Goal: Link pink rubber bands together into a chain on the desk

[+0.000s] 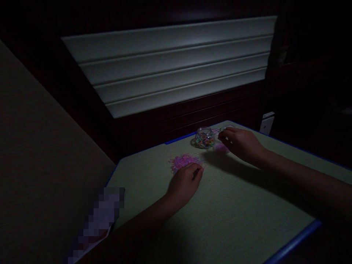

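On the table lies a loose pile of thin pink and lilac bits (183, 160), perhaps small bands or shreds; the dim light hides their kind. My left hand (183, 185) rests against the near side of this pile, thumb and fingers closed in a pinch, with a thin pink strand showing at the fingertips. Farther right, my right hand (243, 145) hovers above the table, fingers pinched together; what they hold is hidden. A clear round jar (204, 138) of small multicoloured rings stands left of it. Below its fingers is a blurred pink patch (221, 148).
Partly behind my right hand is another clear round object (227, 128). The pale green table (220, 205) has a blue edge. A panelled wall (178, 62) stands behind it, and a white box (267, 123) is beyond the right edge. A pixelated item (101, 216) sits at lower left.
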### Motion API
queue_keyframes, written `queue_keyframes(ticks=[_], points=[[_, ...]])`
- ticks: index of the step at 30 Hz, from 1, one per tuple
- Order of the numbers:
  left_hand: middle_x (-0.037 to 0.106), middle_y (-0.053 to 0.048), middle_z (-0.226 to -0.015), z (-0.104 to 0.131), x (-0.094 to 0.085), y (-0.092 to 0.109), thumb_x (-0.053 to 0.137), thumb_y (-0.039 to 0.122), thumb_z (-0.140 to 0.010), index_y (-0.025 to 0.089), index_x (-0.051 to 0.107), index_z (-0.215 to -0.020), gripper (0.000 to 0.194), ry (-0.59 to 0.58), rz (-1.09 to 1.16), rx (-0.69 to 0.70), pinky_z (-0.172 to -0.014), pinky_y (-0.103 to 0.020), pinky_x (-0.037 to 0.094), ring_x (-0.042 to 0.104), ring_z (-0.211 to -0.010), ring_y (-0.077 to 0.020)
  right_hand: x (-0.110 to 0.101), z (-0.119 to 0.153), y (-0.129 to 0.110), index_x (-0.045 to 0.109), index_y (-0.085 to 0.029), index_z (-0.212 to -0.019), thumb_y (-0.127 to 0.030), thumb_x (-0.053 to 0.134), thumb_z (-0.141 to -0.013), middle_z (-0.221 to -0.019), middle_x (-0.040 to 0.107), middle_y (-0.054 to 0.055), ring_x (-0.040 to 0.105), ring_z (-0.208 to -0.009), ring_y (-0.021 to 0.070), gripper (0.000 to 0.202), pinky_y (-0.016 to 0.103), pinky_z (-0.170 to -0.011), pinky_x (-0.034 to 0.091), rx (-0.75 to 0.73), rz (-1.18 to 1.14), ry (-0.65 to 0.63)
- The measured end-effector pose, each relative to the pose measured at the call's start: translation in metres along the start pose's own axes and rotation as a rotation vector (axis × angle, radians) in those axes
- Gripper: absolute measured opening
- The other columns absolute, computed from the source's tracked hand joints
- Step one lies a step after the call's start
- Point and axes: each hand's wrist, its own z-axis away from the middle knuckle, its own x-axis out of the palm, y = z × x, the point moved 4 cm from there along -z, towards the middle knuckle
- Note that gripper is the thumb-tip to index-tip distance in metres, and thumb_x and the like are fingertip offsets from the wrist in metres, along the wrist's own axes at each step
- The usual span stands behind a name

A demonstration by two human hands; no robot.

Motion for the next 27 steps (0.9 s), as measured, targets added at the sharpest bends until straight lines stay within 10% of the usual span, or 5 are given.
queue_keyframes(ticks=[8,27], points=[[0.057,-0.001,-0.074,-0.001,0.001,-0.001,0.037,0.024,-0.08,0.018,0.056,-0.077,0.02,0.001,-0.001,0.008,-0.057,-0.02,0.035,0.05,-0.065,-0.0106,0.0,-0.006,0.031,0.059,-0.019,-0.09,-0.03,0.031,-0.084,-0.089,0.059,0.007,0.053,-0.07,0.0159,0.031,0.025,-0.052,0.026,0.221,0.201,0.009],[0.058,-0.001,-0.074,-0.001,-0.001,0.003,0.038,0.024,-0.079,0.018,0.057,-0.079,0.02,0.0,0.022,0.005,-0.057,-0.021,0.035,0.05,-0.065,-0.0108,0.007,-0.005,0.029,0.062,-0.019,-0.093,-0.032,0.032,-0.083,-0.09,0.06,0.007,0.055,-0.071,0.0167,0.034,0.025,-0.053,0.028,0.153,0.164,-0.046]])
